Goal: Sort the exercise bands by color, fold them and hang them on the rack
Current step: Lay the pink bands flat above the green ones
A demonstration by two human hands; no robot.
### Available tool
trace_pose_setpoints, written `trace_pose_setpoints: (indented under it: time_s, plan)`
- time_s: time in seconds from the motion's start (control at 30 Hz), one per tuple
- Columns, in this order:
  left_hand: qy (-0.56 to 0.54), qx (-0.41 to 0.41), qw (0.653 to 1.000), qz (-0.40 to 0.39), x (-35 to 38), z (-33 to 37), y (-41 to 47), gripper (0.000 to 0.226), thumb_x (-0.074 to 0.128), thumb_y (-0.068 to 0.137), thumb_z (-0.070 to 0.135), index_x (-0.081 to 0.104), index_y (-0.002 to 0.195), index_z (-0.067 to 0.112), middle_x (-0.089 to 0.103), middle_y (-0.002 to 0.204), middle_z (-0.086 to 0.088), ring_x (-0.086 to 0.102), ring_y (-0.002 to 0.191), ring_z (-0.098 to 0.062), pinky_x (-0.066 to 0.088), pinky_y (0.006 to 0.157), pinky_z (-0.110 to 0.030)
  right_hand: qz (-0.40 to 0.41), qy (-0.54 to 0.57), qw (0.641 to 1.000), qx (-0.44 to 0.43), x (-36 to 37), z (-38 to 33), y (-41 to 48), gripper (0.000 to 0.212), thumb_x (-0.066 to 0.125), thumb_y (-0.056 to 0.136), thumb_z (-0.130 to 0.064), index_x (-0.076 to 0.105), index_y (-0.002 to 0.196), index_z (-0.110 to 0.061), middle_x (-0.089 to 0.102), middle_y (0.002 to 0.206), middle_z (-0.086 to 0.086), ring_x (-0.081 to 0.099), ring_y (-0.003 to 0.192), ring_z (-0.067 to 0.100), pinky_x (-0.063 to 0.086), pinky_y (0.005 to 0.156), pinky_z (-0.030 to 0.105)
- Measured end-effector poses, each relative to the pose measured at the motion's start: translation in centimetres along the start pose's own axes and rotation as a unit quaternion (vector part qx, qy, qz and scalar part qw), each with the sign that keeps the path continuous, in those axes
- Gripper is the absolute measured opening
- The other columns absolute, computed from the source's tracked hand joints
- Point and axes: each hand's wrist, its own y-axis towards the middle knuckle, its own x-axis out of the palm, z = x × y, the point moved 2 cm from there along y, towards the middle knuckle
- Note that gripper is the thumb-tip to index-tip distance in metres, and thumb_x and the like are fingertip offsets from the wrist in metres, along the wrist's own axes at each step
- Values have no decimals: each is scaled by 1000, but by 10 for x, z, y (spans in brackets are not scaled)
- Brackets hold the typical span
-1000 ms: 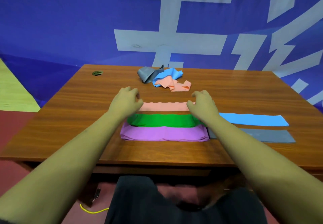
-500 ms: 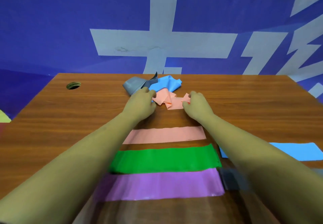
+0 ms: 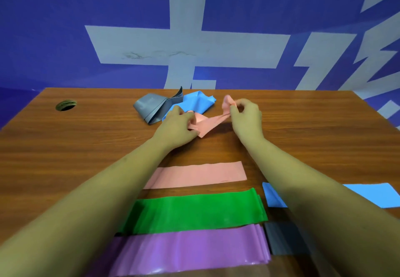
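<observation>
- Half a second ago both hands were just reaching the crumpled pink band (image 3: 207,123), which lay bunched on the table. Now the right hand (image 3: 246,116) has raised one end clear of the wood, and the band runs as a slack, twisted strip down to the left hand (image 3: 175,125).
- The right hand pinches that raised end between thumb and fingertips. The left hand curls over the lower end close to the tabletop and appears to grip it, though its fingers hide the contact. The hands are apart, joined only by the band.
- Just behind the left hand lie a crumpled grey band (image 3: 151,105) and a crumpled blue band (image 3: 197,101), touching each other, unmoved from the earlier frames.
- Nearer the person, between the forearms, three bands lie flat in parallel rows: a flat pink band (image 3: 199,175) farthest, a green band (image 3: 194,209) in the middle and a purple band (image 3: 190,253) nearest. The green and purple meet edge to edge.
- The right forearm crosses a flat blue band (image 3: 376,194) and a flat grey band (image 3: 281,240), the grey one blurred at the frame's lower edge.
- The wooden table (image 3: 86,147) has a round cable hole (image 3: 66,105) near its far left corner.
- Behind it hangs a blue banner (image 3: 65,38) with large pale characters.
</observation>
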Motion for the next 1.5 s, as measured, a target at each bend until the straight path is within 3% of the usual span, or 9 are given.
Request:
trace_pose_setpoints:
  time_s: [0.2, 0.33, 0.53, 0.7, 0.87, 1.13, 1.23, 1.33, 1.5]
  plan:
    - [-229, 31, 971, 61, -40, 37, -23, 57, 56, 89, 52, 45, 138, 25, 44, 143, 4, 38, 134, -11, 34, 112, -37, -21, 137, 986, -94, -29, -81, -12, 21, 56, 97, -25, 66, 84, -11, 62, 70, -8, 53, 62, 1, 40, 58, 15]
    - [-426, 25, 901, 73, -79, 74, -34, 34, 49, 101, 38, 52, 130, 22, 60, 120, 12, 58, 109, 4, 47, 87, -12, -41, 189, 977, -87, -48, -119, -21, 23, 55, 96, -20, 68, 87, -4, 68, 75, 8, 56, 65, 10, 46, 60, 28]
    - [-450, 58, 882, 128, -113, 89, -49, 20, 61, 92, 33, 67, 93, 14, 63, 79, -1, 57, 69, -12, 46, 69, -29, -38, 227, 971, -69, -83, -151, -36, 17, 52, 92, -11, 69, 96, -8, 64, 76, -2, 56, 66, 8, 45, 59, 20]
    - [-425, 94, 890, 134, -136, 104, -72, 16, 60, 94, 25, 66, 95, 11, 62, 86, -15, 56, 79, -15, 45, 71, -27, -97, 305, 947, -11, -103, -168, -47, 21, 63, 85, -9, 66, 105, -1, 70, 101, 18, 68, 85, 25, 57, 76, 42]
    - [-388, 126, 910, 79, -149, 112, -100, 19, 65, 91, 17, 65, 109, 10, 70, 104, -11, 64, 86, -7, 50, 73, -16, -94, 238, 966, -47, -116, -181, -57, 15, 72, 84, -17, 69, 93, -6, 68, 86, 8, 66, 80, 20, 58, 79, 48]
    - [-424, 101, 900, 0, -146, 104, -127, 36, 68, 90, 33, 64, 123, 21, 72, 115, 3, 66, 110, -14, 49, 101, -39, -107, 175, 970, -130, -133, -215, -82, 11, 72, 85, -16, 71, 89, -7, 71, 86, 6, 67, 82, 17, 59, 82, 44]
    - [-445, 88, 891, -37, -135, 95, -133, 35, 70, 89, 17, 63, 123, 14, 71, 115, -9, 67, 109, -22, 52, 99, -40, -108, 186, 969, -117, -138, -218, -84, 13, 71, 86, -14, 70, 92, -2, 70, 86, 7, 66, 78, 16, 59, 81, 47]
    - [-430, 65, 897, -72, -112, 84, -146, 30, 68, 90, 13, 66, 120, 13, 72, 114, -3, 68, 98, -7, 54, 82, -21, -105, 207, 968, -91, -140, -218, -83, 15, 71, 86, -12, 69, 92, 1, 68, 83, 6, 66, 77, 19, 59, 78, 51]
    - [-413, 25, 901, -134, -82, 50, -162, 27, 74, 82, 20, 72, 109, 17, 72, 106, 3, 64, 98, -12, 47, 95, -35, -72, 239, 967, -58, -145, -215, -82, 12, 69, 88, -11, 69, 94, 0, 67, 86, 9, 67, 81, 21, 60, 79, 46]
